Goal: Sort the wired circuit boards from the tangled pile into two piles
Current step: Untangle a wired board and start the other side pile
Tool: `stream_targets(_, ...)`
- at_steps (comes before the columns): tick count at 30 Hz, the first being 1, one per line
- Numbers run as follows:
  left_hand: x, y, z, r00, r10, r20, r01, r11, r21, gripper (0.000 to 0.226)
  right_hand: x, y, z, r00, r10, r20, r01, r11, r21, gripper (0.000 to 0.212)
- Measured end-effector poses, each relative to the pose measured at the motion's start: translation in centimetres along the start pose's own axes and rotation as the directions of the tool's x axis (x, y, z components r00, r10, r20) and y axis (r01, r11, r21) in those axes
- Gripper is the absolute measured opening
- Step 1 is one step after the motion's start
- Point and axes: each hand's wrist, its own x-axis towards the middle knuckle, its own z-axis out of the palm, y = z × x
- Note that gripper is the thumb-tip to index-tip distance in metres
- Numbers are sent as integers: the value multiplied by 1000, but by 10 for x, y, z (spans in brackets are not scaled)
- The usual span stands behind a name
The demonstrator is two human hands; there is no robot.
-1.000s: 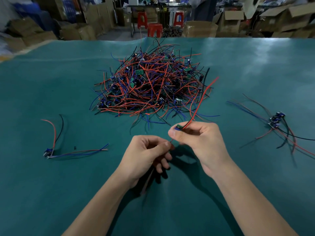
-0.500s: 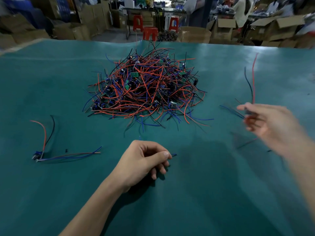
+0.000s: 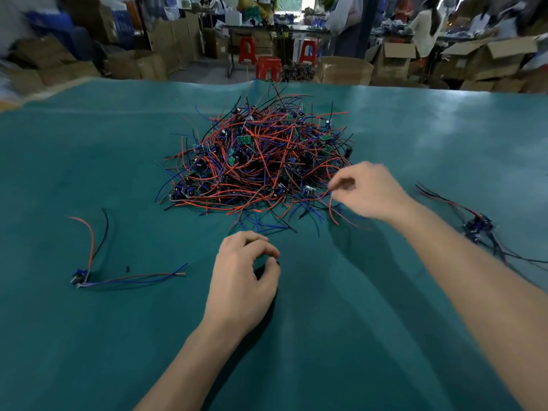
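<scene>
Head view: right hand (image 3: pixel 367 191) reaches the tangled pile (image 3: pixel 258 164) at mid-counter (image 3: pixel 89 351), fingertips pinching a red wire, likely to tease out another board. Left hand (image 3: pixel 243 280) rests loosely curled, apparently empty. Sorted boards lie left (image 3: pixel 80 275) and right (image 3: pixel 479 225).

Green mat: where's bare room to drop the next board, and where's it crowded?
Bare mat lies between the two forearms, also between the left pile and left hand, and beyond the left pile. It is crowded at the tangled pile, where the right hand reaches into loose wires, and at the right pile.
</scene>
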Motion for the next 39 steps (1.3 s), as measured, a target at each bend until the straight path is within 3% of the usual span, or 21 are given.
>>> stream_targets(4, 3, -7, 0, 996, -84, -11, 85, 992, 95, 16, 35, -30, 40, 996, 72, 52, -72, 997, 3, 22)
stream_targets(7, 4, -5, 2, 998, -69, 12, 67, 992, 104, 18, 38, -27, 47, 992, 121, 21, -122, 991, 55, 16)
stream_targets(12, 4, -5, 3, 997, -75, 2, 74, 992, 102, 20, 29, -20, 17, 975, 196, -108, -177, 970, 167, 20)
stream_targets(14, 4, -5, 3, 996, -84, -2, 84, 992, 95, 20, 17, -17, -3, 964, 243, -107, -199, 928, 316, 17)
stream_targets(16, 5, -4, 4, 997, -82, -4, 83, 993, 86, 20, -1, -16, -26, 966, 256, -31, -193, 797, 573, 11)
stream_targets(19, 6, -4, 4, 997, -81, -19, 82, 995, 59, 21, -29, -15, -56, 968, 252, 25, -144, 467, 873, 8)
stream_targets(21, 5, -3, 3, 996, -67, -53, 68, 998, 16, 19, -51, -21, -58, 971, 227, 74, -140, 289, 947, 13)
stream_targets(23, 3, 2, 0, 995, -52, -81, 43, 994, -103, 16, -74, -32, -38, 969, 184, 162, -198, 199, 960, 13)
stream_targets(25, 1, 7, 1, 996, -90, -21, 78, 942, -328, 13, -93, -47, -7, 955, 141, 261, -280, 132, 951, 18)
stream_targets(27, -1, 14, 1, 985, -130, 115, 173, 805, -568, 9, -103, -58, 20, 937, 128, 324, -335, 77, 939, 19)
stream_targets(29, -2, 18, 0, 962, -133, 237, 265, 652, -711, 19, -106, -64, 36, 931, 111, 348, -355, 48, 934, 16)
stream_targets(32, 0, 16, -3, 936, -121, 329, 340, 546, -766, 28, -107, -63, 44, 942, 72, 329, -331, 16, 944, 20)
stream_targets(36, 1, 11, -1, 928, -108, 357, 356, 544, -760, 32, -108, -59, 45, 945, 17, 326, -326, 58, 944, 21)
stream_targets(39, 0, 10, -1, 917, -128, 377, 386, 524, -759, 24, -107, -59, 45, 954, 30, 298, -299, 77, 951, 23)
